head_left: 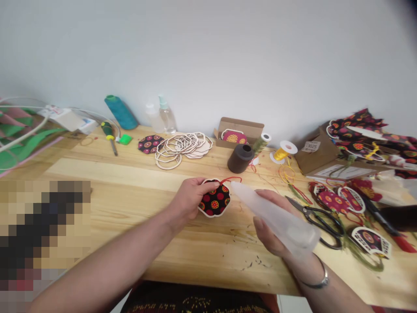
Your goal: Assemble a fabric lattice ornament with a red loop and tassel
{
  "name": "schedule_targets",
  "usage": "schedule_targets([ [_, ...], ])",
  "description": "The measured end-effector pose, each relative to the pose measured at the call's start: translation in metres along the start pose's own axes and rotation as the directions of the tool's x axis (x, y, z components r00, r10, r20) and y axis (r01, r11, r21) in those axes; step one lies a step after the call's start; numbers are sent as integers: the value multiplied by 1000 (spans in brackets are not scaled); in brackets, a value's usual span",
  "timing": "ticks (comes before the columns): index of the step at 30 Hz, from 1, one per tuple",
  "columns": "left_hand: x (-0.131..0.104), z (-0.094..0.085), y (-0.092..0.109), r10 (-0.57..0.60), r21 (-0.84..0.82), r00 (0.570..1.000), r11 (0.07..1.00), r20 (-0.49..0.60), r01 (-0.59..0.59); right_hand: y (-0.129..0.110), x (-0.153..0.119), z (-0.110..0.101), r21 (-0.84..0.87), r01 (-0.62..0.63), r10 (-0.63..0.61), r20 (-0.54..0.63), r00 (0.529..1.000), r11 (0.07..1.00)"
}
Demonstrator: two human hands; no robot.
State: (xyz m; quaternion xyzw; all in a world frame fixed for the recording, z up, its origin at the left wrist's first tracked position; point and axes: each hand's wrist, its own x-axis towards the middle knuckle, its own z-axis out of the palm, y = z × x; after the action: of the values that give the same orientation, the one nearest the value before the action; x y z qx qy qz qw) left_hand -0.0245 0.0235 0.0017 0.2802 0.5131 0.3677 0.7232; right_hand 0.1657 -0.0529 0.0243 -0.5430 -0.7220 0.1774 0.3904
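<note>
The left grip (190, 196) pinches a flower-patterned scalloped piece (215, 204), the right grip (271, 243) wraps around a translucent bottle (282, 221) whose tip sits near the piece's red cord (233, 178), both over the wooden surface (182, 261), where black scissors (307, 211) lie beside the bottle and a dark spool (239, 161) stands farther back.

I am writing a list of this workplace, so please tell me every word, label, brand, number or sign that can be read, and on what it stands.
"3025": small label on the big box; its other marks are too blurred.
Long label on the same box: too blurred to read.
Held bottle and held patterned piece: no readable text.
I can read no brand anywhere.
</note>
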Motion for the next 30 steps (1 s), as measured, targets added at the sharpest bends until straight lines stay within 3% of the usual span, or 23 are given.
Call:
schedule_targets([
  [3, -1, 1, 0, 18, 11, 1000, 1000, -12, -18, 0, 2, 8, 109, 7, 15, -206, 978, 994],
  [6, 0, 1, -1, 33, 14, 999, 999, -16, -33, 5, 4, 14, 149, 42, -3, -247, 969, 988],
  [9, 2, 0, -3, 48, 17, 999, 999, -26, -48, 11, 5, 17, 108, 148, -110, -302, 947, 983],
  [13, 3, -1, -5, 65, 26, 997, 998, -37, -64, 17, 3, 19, 56, 176, -151, -306, 940, 983],
  [30, 1, 1, -6, 94, 81, 994, 993, -59, -89, 20, 5, 26, 169, 190, -131, -312, 941, 967],
])
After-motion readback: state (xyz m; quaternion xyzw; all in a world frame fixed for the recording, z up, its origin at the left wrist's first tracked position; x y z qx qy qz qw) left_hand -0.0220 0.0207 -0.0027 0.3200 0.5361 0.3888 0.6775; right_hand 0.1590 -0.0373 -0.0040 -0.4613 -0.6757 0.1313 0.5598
